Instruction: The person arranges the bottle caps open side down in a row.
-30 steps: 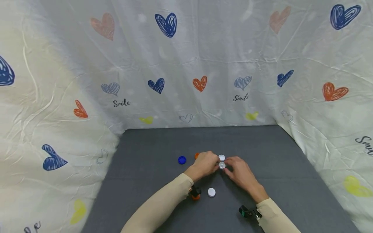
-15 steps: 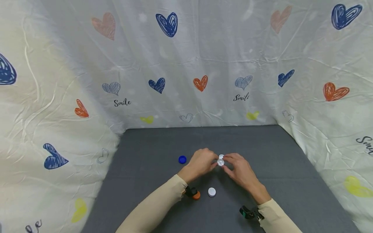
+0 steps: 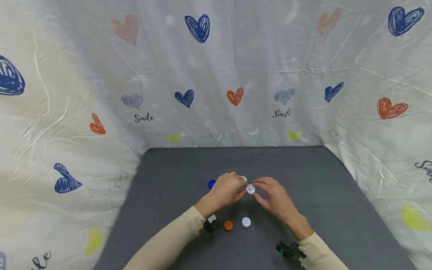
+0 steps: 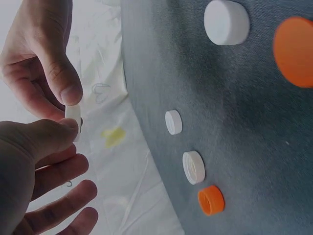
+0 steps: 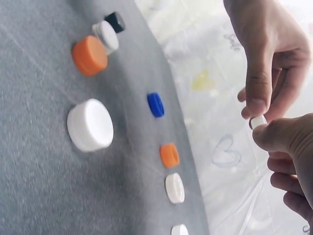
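Between my two hands a small white bottle cap [image 3: 250, 188] is held up, its hollow side facing the head camera. My left hand [image 3: 227, 189] pinches its left edge, with the thumb on the cap [image 4: 73, 115] in the left wrist view and the other fingers spread. My right hand [image 3: 275, 193] pinches the opposite edge between thumb and fingers. Just behind the left fingertips, another white cap [image 3: 244, 179] lies partly covered. A blue cap [image 3: 211, 184] peeks out left of that hand. The far orange cap [image 5: 169, 155] shows in the right wrist view but is hidden in the head view.
Nearer the front lie an orange cap [image 3: 228, 225] and a thick white cap [image 3: 246, 222] on the dark grey tabletop [image 3: 182, 165]. Another white cap [image 5: 105, 36] and a black piece [image 5: 115, 22] stand close by the orange one. A heart-printed curtain [image 3: 216, 75] surrounds the table.
Both hands have shifted slightly left with the pinched white cap, away from its earlier place in front of another white cap. The left forearm moved left, uncovering the front orange cap.
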Available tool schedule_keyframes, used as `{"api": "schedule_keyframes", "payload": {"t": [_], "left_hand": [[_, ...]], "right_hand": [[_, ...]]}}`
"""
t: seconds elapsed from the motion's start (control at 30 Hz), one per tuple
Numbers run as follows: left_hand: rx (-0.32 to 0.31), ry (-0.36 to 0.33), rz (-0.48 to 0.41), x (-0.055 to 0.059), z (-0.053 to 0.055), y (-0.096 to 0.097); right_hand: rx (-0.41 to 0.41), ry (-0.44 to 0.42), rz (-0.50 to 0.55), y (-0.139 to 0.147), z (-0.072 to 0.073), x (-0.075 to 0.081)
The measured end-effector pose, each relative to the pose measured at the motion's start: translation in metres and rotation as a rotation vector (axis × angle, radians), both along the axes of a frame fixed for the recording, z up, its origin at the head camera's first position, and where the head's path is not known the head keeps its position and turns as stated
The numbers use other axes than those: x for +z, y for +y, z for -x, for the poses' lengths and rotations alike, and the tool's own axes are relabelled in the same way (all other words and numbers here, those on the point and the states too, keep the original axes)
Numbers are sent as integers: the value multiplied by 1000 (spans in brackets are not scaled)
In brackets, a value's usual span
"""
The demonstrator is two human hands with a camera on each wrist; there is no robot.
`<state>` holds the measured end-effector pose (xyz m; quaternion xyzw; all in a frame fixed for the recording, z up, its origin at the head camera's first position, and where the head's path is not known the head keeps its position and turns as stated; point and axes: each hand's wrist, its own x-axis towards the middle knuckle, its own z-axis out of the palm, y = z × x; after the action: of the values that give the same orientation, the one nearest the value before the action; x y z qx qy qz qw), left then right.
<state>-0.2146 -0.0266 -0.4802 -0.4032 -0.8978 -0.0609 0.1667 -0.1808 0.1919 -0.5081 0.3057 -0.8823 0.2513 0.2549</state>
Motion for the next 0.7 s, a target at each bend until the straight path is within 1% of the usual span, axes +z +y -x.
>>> {"api": "schedule_keyframes", "payload": {"t": [0.2,0.4,0.57,0.7], "left_hand": [[-1,14,-10,1,-8,-16],[-14,18,-62,-2,-13,-26],[-22,10,-105,-5,-18,-32],[-23,5,-112,-8,-21,-36]], "right_hand": [[55,26,5,-11,-2,1],[94,19,22,-18,-5,3],[115,23,42,-24,-7,1],[114,30,33,-27,-8,-4]]}}
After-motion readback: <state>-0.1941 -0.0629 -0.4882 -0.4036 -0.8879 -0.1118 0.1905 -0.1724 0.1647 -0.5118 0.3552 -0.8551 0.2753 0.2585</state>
